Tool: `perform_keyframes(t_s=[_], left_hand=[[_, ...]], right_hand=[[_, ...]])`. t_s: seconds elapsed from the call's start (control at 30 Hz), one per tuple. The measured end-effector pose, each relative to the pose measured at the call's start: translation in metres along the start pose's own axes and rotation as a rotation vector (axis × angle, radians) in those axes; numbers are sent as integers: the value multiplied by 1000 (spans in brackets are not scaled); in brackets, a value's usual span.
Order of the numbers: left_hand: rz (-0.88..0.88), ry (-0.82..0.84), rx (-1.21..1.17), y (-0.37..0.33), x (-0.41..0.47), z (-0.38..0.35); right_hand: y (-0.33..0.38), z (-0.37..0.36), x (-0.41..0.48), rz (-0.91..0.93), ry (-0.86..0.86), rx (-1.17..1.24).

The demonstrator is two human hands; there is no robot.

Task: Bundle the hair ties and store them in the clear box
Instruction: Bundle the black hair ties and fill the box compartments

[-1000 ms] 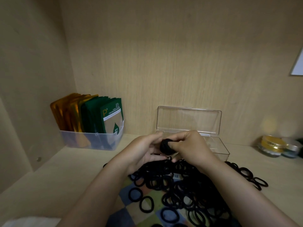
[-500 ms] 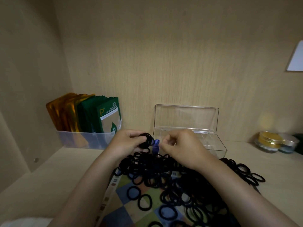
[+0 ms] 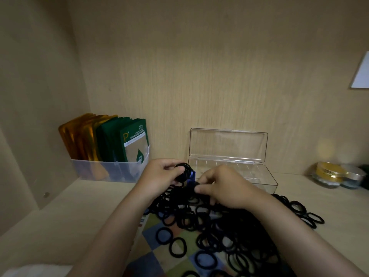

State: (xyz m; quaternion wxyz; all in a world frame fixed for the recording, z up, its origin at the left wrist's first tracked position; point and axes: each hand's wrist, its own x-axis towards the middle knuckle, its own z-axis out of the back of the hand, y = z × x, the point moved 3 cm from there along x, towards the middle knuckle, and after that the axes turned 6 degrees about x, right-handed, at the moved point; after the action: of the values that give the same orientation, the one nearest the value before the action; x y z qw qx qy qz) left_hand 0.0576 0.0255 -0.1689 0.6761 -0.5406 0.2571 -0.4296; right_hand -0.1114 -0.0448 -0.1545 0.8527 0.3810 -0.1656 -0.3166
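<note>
A big heap of loose black hair ties lies on a checked cloth on the shelf. My left hand grips a small stack of black hair ties just above the heap. A small blue piece shows between my hands; what it is cannot be told. My right hand pinches at it with finger and thumb, close to the stack. The clear box stands right behind my hands, its lid open and upright, its inside looking bare.
A translucent bin of orange and green sachets stands at the back left. Two small gold-lidded jars sit at the back right. Wooden walls close the shelf at left and behind. A white thing lies at the bottom left corner.
My hands drew apart from one black bundle. The left hand moved left with the stack of ties, the blue piece came into view between them, and the view shifted slightly.
</note>
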Motion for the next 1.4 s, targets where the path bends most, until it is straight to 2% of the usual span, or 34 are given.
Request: perform_keyframes(t_s=[0.13, 0.23, 0.33, 0.5, 0.6, 0.7, 0.8, 0.93, 1.07, 1.1, 1.23, 1.4], left_hand=[[-19, -8, 26, 0, -1, -4], [8, 125, -94, -1, -6, -17], [30, 227, -259, -4, -9, -25], [90, 345, -334, -4, -9, -29], [125, 360, -415, -5, -9, -28], [60, 376, -306, -5, -11, -29], [78, 316, -275, 0, -9, -29], [86, 315, -233, 3, -9, -28], [76, 292, -198, 4, -8, -27], [61, 294, -191, 3, -8, -27], [-1, 339, -186, -5, -12, -27], [4, 400, -277, -8, -14, -18]], right_hand=[[3, 14, -3, 13, 95, 492], [1, 15, -1, 1, 118, 707], [-7, 14, 2, -45, 56, 681], [-11, 16, 4, -115, -108, 597], [-12, 16, 4, -138, -184, 511], [-10, 14, 3, -127, -195, 362], [-6, 13, 2, -108, -166, 279], [-5, 20, -1, -92, -97, 323], [-3, 33, -2, -56, -270, 422], [-1, 32, -3, -44, -262, 420], [7, 14, -8, -76, -21, 255], [2, 17, -8, -101, 30, 525]])
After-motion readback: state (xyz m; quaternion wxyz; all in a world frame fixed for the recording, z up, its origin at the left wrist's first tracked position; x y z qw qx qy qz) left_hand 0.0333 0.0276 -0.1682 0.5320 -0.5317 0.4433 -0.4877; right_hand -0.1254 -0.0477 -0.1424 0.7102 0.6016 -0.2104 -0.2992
